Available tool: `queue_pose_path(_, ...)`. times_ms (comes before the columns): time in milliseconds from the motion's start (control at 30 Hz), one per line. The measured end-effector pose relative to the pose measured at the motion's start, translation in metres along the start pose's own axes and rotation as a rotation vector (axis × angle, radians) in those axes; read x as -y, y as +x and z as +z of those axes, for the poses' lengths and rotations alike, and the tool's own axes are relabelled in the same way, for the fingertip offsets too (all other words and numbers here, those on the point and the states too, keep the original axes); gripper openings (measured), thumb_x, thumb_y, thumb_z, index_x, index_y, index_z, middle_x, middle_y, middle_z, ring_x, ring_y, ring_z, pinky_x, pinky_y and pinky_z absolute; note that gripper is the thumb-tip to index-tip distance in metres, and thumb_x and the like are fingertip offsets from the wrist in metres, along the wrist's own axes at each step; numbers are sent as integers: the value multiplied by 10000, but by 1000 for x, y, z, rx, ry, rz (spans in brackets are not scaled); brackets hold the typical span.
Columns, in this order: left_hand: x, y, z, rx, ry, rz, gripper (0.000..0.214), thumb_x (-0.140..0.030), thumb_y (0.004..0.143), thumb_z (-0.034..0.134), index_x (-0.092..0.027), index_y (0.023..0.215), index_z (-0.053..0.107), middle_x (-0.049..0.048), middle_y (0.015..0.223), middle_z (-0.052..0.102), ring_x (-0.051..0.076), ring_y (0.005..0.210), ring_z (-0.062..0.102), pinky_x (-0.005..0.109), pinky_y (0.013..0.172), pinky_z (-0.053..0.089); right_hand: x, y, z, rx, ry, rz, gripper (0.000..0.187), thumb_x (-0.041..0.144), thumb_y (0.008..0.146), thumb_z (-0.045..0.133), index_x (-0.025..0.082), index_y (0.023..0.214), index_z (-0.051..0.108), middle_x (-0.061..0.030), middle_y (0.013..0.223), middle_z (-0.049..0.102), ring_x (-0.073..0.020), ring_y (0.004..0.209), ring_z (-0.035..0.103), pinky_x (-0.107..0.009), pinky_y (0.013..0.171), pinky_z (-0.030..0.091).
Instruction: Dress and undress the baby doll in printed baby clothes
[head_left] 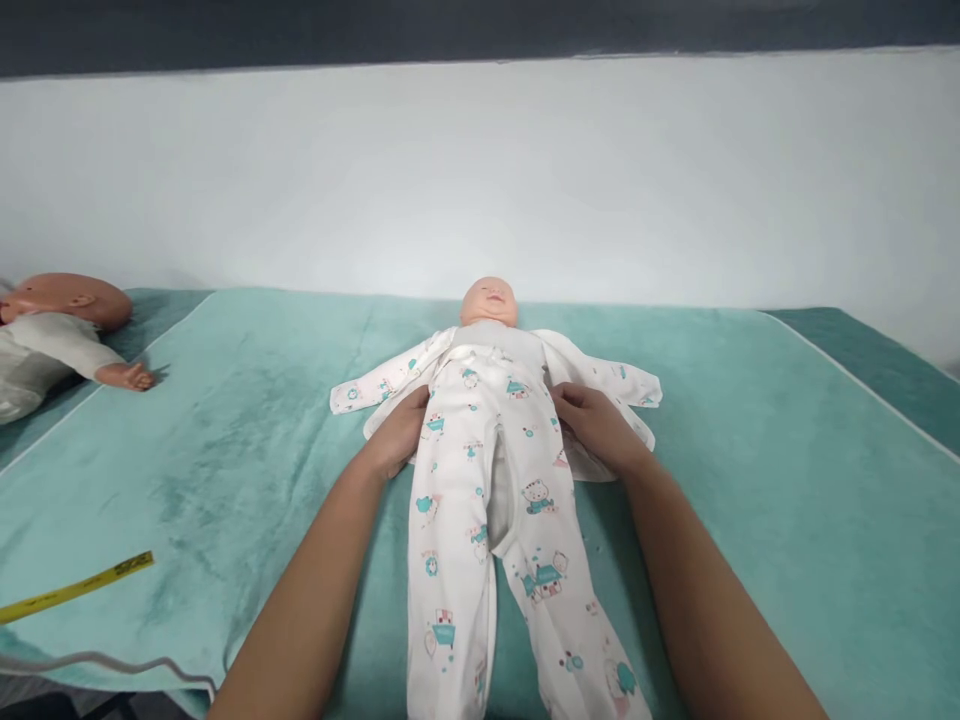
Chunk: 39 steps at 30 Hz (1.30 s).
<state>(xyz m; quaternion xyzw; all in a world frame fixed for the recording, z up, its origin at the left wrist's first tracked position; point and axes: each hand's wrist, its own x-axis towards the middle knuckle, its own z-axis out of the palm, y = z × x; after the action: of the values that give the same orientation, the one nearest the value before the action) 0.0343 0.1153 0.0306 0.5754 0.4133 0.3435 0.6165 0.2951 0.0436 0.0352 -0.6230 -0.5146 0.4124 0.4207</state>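
A baby doll [489,301] lies on its back in the middle of a teal blanket [247,430], head towards the wall. It wears a white open top with small teal prints, and white printed footed trousers [480,520] cover its lower body. My left hand [397,432] grips the trousers at the doll's left hip side, fingers curled into the fabric. My right hand [596,425] holds the other side of the waist, fingers closed on the cloth. Both forearms reach in from the bottom edge.
A second doll [52,330] in a pale top lies at the far left edge of the bed. A yellow measuring tape [75,588] rests on the blanket's near left corner. A white wall runs behind.
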Motion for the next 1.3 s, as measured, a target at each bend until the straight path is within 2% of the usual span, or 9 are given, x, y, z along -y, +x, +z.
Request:
queue_pose_path(100, -6, -4, -3, 186, 32, -102, 321, -210, 698, 652, -187, 1014, 703, 74, 908, 738, 265, 902, 663, 365, 746, 542, -4, -7, -7, 128, 155, -9, 231, 405, 738, 726, 209, 830, 647, 5, 781, 639, -155, 706, 557, -271, 619, 426)
queue_pose_path(167, -6, -6, -7, 204, 23, -133, 369, -185, 659, 676, -186, 1027, 704, 79, 935, 744, 281, 927, 672, 367, 731, 556, -6, -9, -9, 177, 234, -4, 242, 369, 707, 757, 213, 863, 660, -1, 860, 666, -173, 782, 593, -287, 689, 460)
queue_pose_path(333, 1, -13, -14, 146, -109, -151, 423, -195, 621, 743, -176, 1041, 696, 81, 945, 746, 266, 846, 699, 333, 674, 568, -5, -9, -8, 210, 386, 45, 278, 357, 655, 812, 197, 833, 670, -11, 856, 678, -182, 812, 616, -320, 754, 489)
queue_pose_path(533, 3, -20, -15, 82, -246, -178, 395, -160, 643, 741, -180, 1036, 705, 79, 946, 755, 237, 845, 698, 301, 688, 565, -5, -7, -1, 189, 530, 72, 282, 300, 630, 846, 188, 833, 685, 6, 813, 665, -135, 722, 603, -272, 671, 482)
queue_pose_path(700, 5, -20, -16, 25, -286, -147, 476, -232, 655, 772, -199, 1122, 688, 89, 1135, 727, 261, 957, 693, 321, 756, 569, -3, -7, 2, 200, 628, 97, 276, 281, 635, 844, 194, 829, 667, 16, 794, 654, -124, 700, 602, -261, 648, 488)
queue_pose_path(833, 7, -19, -17, 11, -285, -145, 489, -302, 691, 771, -192, 1157, 674, 103, 1182, 710, 264, 996, 687, 314, 772, 567, -2, -7, 2, 215, 667, 102, 265, 262, 633, 838, 194, 820, 664, 7, 796, 656, -139, 726, 616, -276, 663, 514)
queue_pose_path(1033, 6, -19, -16, 55, -277, -161, 491, -286, 711, 756, -190, 1184, 667, 103, 1208, 700, 278, 1034, 680, 358, 836, 568, -3, -6, 4, 223, 695, 99, 281, 262, 659, 822, 239, 906, 689, -1, 959, 692, -154, 825, 645, -296, 758, 520)
queue_pose_path(1200, 6, -19, -14, 32, -268, -177, 411, -226, 648, 782, -171, 1051, 721, 95, 1085, 745, 277, 950, 700, 337, 766, 568, -6, -5, 7, 209, 628, 72, 252, 327, 648, 826, 225, 777, 635, 11, 771, 643, -162, 745, 609, -312, 716, 492)
queue_pose_path(1300, 4, -19, -12, 41, -287, -170, 487, -253, 661, 783, -185, 1134, 687, 101, 1145, 724, 292, 996, 687, 360, 792, 569, -5, -5, 10, 164, 618, 52, 250, 316, 653, 805, 213, 758, 604, 21, 734, 612, -145, 692, 571, -294, 648, 453)
